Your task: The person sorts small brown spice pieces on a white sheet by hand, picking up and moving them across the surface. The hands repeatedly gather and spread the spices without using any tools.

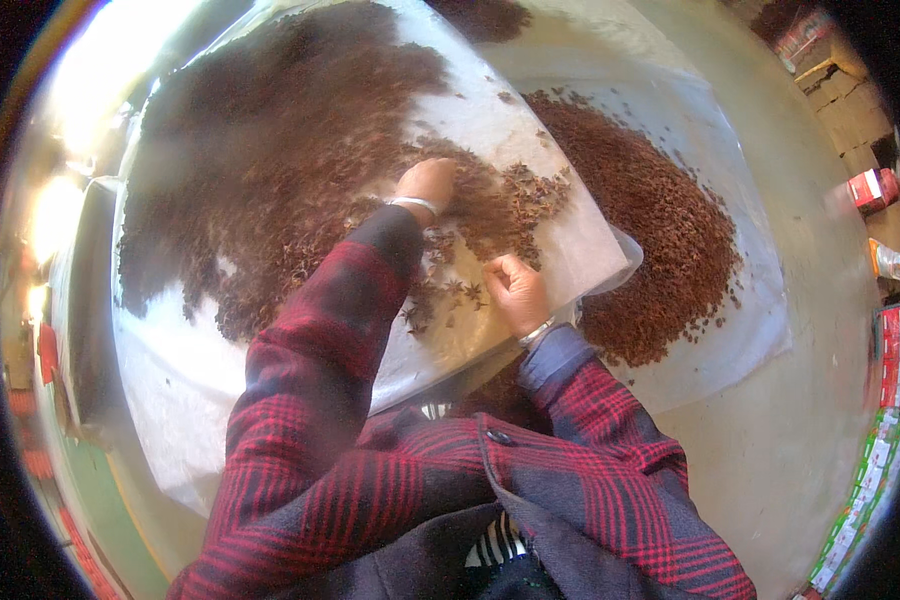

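Note:
Dried star anise lies in a wide brown layer over a raised surface with a white plastic sheet. My left hand, with a pale bracelet at the wrist, reaches into the star anise; its fingers point away from me and are partly hidden, so I cannot tell what they hold. My right hand is nearer to me, low over the sheet's front right part, its fingers curled with thumb and fingertips together. Whether something small is between them does not show. Several loose star anise lie between my hands.
Beyond the right edge, a large heap of reddish-brown dried pieces lies on another plastic sheet on the floor. More brown material is at the top. Red packages and green and white boxes line the far right.

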A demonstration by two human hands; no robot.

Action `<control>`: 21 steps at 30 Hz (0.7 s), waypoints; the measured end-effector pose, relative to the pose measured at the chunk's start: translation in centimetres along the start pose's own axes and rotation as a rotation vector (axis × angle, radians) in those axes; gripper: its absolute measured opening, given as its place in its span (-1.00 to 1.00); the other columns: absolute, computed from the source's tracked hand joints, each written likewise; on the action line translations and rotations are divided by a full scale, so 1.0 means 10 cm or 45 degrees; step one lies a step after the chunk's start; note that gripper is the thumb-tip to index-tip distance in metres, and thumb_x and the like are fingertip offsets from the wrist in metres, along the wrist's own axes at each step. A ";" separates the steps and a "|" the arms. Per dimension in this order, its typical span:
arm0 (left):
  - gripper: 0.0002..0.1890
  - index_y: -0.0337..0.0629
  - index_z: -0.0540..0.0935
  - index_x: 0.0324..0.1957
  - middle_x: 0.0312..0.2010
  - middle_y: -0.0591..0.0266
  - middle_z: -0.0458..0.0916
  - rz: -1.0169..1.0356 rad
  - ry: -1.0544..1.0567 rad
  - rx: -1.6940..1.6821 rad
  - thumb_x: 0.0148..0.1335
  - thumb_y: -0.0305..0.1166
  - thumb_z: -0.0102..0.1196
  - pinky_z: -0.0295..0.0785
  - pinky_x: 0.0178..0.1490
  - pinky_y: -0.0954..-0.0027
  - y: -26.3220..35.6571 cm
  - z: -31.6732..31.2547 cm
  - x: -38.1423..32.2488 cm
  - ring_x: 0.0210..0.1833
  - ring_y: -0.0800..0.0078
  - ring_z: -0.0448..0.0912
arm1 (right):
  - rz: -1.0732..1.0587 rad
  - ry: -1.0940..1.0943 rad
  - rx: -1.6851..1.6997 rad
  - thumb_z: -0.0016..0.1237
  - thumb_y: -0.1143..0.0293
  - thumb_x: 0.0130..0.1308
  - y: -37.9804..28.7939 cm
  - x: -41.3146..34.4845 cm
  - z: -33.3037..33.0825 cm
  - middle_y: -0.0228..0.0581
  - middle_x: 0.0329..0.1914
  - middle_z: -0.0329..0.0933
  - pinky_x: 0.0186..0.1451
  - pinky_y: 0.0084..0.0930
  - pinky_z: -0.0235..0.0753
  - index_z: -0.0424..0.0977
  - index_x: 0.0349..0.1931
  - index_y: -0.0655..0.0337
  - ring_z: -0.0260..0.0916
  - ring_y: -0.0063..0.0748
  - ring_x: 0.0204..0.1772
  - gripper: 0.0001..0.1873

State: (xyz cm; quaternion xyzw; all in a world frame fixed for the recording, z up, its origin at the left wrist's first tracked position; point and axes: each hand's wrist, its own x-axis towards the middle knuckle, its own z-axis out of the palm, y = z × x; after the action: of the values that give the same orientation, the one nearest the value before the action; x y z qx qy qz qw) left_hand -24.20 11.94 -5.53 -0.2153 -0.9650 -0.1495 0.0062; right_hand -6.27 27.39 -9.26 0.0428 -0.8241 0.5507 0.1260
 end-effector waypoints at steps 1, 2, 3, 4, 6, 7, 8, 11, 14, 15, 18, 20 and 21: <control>-0.80 -0.17 0.62 -0.30 -0.30 -0.04 0.60 -0.011 0.004 0.018 0.11 -0.40 -0.08 0.46 -0.12 0.14 0.05 -0.09 -0.04 -0.17 0.03 0.56 | -0.002 -0.009 -0.004 0.03 0.49 0.16 -0.01 -0.01 0.00 -0.38 -0.48 0.50 -0.33 -0.66 0.40 0.47 -0.41 0.28 0.38 -0.69 -0.40 -0.94; -0.80 -0.16 0.62 -0.30 -0.31 -0.05 0.60 -0.024 0.008 0.037 0.09 -0.39 -0.05 0.47 -0.12 0.15 0.08 -0.17 -0.08 -0.18 0.03 0.57 | 0.054 -0.013 0.035 0.02 0.48 0.17 -0.01 -0.02 0.02 -0.39 -0.48 0.50 -0.34 -0.66 0.39 0.48 -0.37 0.27 0.38 -0.70 -0.40 -0.93; -0.80 -0.15 0.63 -0.30 -0.32 -0.05 0.60 -0.043 0.010 0.054 0.07 -0.38 -0.02 0.47 -0.12 0.16 0.08 -0.20 -0.13 -0.19 0.03 0.57 | 0.111 -0.024 0.076 0.01 0.47 0.18 -0.01 -0.03 0.04 -0.40 -0.48 0.49 -0.34 -0.66 0.39 0.48 -0.33 0.26 0.37 -0.70 -0.41 -0.92; -0.82 -0.15 0.64 -0.35 -0.36 -0.03 0.60 -0.046 0.017 -0.098 0.05 -0.34 0.02 0.47 -0.16 0.19 0.11 -0.33 -0.18 -0.24 0.03 0.57 | 0.172 -0.027 0.111 0.00 0.46 0.19 -0.03 -0.03 0.04 -0.41 -0.49 0.48 -0.35 -0.66 0.38 0.49 -0.30 0.25 0.36 -0.70 -0.41 -0.90; -0.84 -0.21 0.65 -0.37 -0.41 0.02 0.63 -0.136 0.054 -0.423 0.04 -0.44 0.02 0.48 -0.20 0.24 0.36 -0.54 -0.50 -0.33 0.13 0.61 | 0.171 -0.042 0.178 -0.03 0.44 0.22 -0.21 -0.02 -0.05 -0.43 -0.47 0.46 -0.35 -0.67 0.37 0.44 -0.14 0.25 0.35 -0.71 -0.40 -0.79; -0.86 -0.21 0.66 -0.37 -0.42 0.04 0.63 -0.179 0.018 -0.581 0.03 -0.44 0.06 0.48 -0.23 0.28 0.45 -0.60 -0.64 -0.36 0.19 0.61 | 0.168 -0.046 0.207 -0.04 0.43 0.23 -0.28 -0.01 -0.09 -0.44 -0.47 0.45 -0.34 -0.67 0.37 0.41 -0.06 0.26 0.34 -0.71 -0.40 -0.73; -0.86 -0.21 0.66 -0.36 -0.44 0.07 0.63 -0.021 0.039 -0.646 0.00 -0.43 0.12 0.48 -0.27 0.34 0.42 -0.44 -0.76 -0.39 0.31 0.61 | 0.133 -0.125 0.264 -0.09 0.41 0.28 -0.08 -0.01 -0.06 -0.48 -0.43 0.42 -0.34 -0.71 0.34 0.24 0.14 0.29 0.31 -0.71 -0.39 -0.57; -0.87 -0.21 0.65 -0.38 -0.44 0.11 0.62 0.053 -0.074 -1.025 -0.01 -0.43 0.14 0.48 -0.29 0.37 0.61 -0.27 -1.13 -0.39 0.39 0.60 | 0.055 -0.267 0.287 -0.12 0.40 0.31 -0.07 0.00 -0.09 -0.49 -0.38 0.42 -0.33 -0.74 0.33 0.16 0.19 0.34 0.30 -0.73 -0.38 -0.53; -0.80 -0.21 0.59 -0.31 -0.45 0.08 0.60 -0.266 -0.246 -1.084 -0.05 -0.41 0.14 0.47 -0.24 0.34 0.80 -0.33 -1.27 -0.35 0.29 0.60 | 0.107 -0.295 0.406 -0.16 0.37 0.34 -0.28 -0.01 -0.14 -0.51 -0.37 0.44 -0.41 -0.72 0.31 0.27 0.12 0.29 0.27 -0.73 -0.45 -0.63; -0.80 -0.20 0.58 -0.30 -0.44 0.06 0.60 -0.222 -0.201 -1.031 -0.05 -0.42 0.13 0.47 -0.23 0.31 0.81 -0.31 -1.28 -0.33 0.24 0.60 | 0.124 -0.302 0.444 -0.18 0.36 0.35 -0.32 -0.02 -0.15 -0.52 -0.37 0.45 -0.44 -0.72 0.30 0.31 0.10 0.27 0.27 -0.73 -0.47 -0.65; -0.70 -0.20 0.52 -0.23 -0.39 0.07 0.58 -0.148 -0.175 -0.693 -0.06 -0.39 0.22 0.47 -0.24 0.33 0.89 -0.33 -1.26 -0.30 0.30 0.57 | 0.163 -0.225 0.441 -0.18 0.40 0.32 -0.30 -0.03 -0.11 -0.42 -0.39 0.48 -0.48 -0.67 0.31 0.36 0.04 0.25 0.27 -0.70 -0.51 -0.69; -0.75 -0.19 0.48 -0.24 -0.36 -0.02 0.57 -0.165 -0.157 -0.589 0.00 -0.40 0.12 0.45 -0.23 0.19 0.96 -0.35 -1.25 -0.26 0.09 0.56 | 0.064 -0.214 0.213 -0.18 0.43 0.30 -0.35 0.00 -0.14 -0.35 -0.38 0.49 -0.43 -0.65 0.34 0.36 0.01 0.28 0.31 -0.68 -0.47 -0.71; -0.79 -0.19 0.48 -0.22 -0.33 -0.07 0.58 -0.201 -0.163 -0.545 0.04 -0.41 0.03 0.44 -0.22 0.11 1.05 -0.41 -1.24 -0.23 -0.01 0.56 | -0.012 -0.184 0.158 -0.19 0.43 0.30 -0.24 0.01 -0.14 -0.35 -0.37 0.49 -0.41 -0.64 0.36 0.37 -0.01 0.29 0.32 -0.67 -0.45 -0.72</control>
State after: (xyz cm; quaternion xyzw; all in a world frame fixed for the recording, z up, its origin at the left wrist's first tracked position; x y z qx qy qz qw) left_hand -8.79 14.68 0.48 -0.1446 -0.9235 -0.3370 -0.1125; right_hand -5.60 27.69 -6.58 0.0942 -0.7951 0.5955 0.0660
